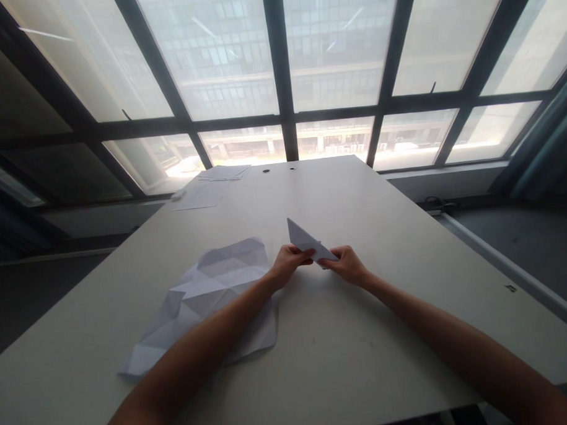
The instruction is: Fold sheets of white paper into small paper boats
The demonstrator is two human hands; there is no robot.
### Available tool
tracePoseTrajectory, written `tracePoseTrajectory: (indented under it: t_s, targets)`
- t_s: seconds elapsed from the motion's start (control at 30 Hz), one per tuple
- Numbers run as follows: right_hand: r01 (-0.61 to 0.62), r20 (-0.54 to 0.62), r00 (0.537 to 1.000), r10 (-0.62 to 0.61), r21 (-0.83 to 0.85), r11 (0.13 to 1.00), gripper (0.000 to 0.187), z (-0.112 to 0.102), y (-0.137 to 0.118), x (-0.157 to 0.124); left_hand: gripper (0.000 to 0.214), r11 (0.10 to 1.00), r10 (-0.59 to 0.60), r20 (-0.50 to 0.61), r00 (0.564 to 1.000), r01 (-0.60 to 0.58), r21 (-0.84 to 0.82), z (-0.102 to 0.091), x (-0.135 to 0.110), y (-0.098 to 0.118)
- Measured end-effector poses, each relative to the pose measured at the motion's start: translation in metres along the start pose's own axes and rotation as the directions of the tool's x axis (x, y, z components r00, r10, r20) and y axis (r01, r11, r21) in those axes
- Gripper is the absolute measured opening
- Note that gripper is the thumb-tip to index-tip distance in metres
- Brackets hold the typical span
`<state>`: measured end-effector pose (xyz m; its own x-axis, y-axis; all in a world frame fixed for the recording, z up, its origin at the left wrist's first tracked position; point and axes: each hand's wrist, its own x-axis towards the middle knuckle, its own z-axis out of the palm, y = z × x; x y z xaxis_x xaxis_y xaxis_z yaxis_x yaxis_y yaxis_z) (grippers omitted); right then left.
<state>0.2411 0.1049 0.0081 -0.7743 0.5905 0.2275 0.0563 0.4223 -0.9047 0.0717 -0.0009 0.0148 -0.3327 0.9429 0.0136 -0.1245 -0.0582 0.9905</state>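
A folded piece of white paper (303, 238) is held up just above the table between both hands, with a pointed corner rising at its upper left. My left hand (289, 262) pinches its left side, thumb across the near face. On the right, my right hand (348, 264) grips the lower right end between thumb and fingers. The fingers behind the paper are partly hidden. Beside and under my left forearm lies a larger creased sheet of paper (207, 289), opened out with many fold lines and partly covered by the arm.
The white table (408, 332) stretches away toward tall windows (331, 49) with dark frames. Several flat paper sheets (203, 193) lie at its far left end. Two small dark holes sit near the far edge. A blue curtain (541, 141) hangs at the right.
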Motion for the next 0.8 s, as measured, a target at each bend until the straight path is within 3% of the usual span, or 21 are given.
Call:
tracePoseTrajectory:
  t_s: [0.17, 0.5, 0.6, 0.73, 0.8]
  targets:
    - [-0.038, 0.114, 0.993, 0.031, 0.059, 0.998, 0.03, -0.0008, -0.0047, -0.001, 0.036, 0.986, -0.004, 0.045, 0.999, 0.012, -0.164, 0.0013, -0.0009, -0.0043]
    - [-0.076, 0.158, 0.985, 0.063, 0.076, 0.994, 0.024, 0.0005, -0.0036, 0.0003, 0.034, 0.943, 0.022, -0.133, 0.991, -0.065, -0.325, -0.004, 0.0059, -0.0009]
    - [-0.064, 0.129, 0.99, 0.052, 0.091, 0.994, 0.025, 0.0018, -0.0005, 0.0002, 0.037, 0.946, 0.007, -0.068, 0.998, -0.028, -0.322, -0.0045, 0.0036, 0.0005]
    - [-0.035, 0.056, 0.998, 0.03, 0.092, 0.995, 0.028, 0.0046, -0.0021, -0.0007, 0.038, 0.981, -0.03, 0.144, 0.989, 0.057, -0.187, -0.0013, -0.0022, -0.0003]
    - [-0.041, 0.042, 0.998, 0.038, 0.085, 0.996, 0.029, 0.0057, -0.0039, -0.001, 0.037, 0.988, -0.011, 0.14, 0.99, 0.032, -0.149, -0.0002, -0.0027, -0.0023]
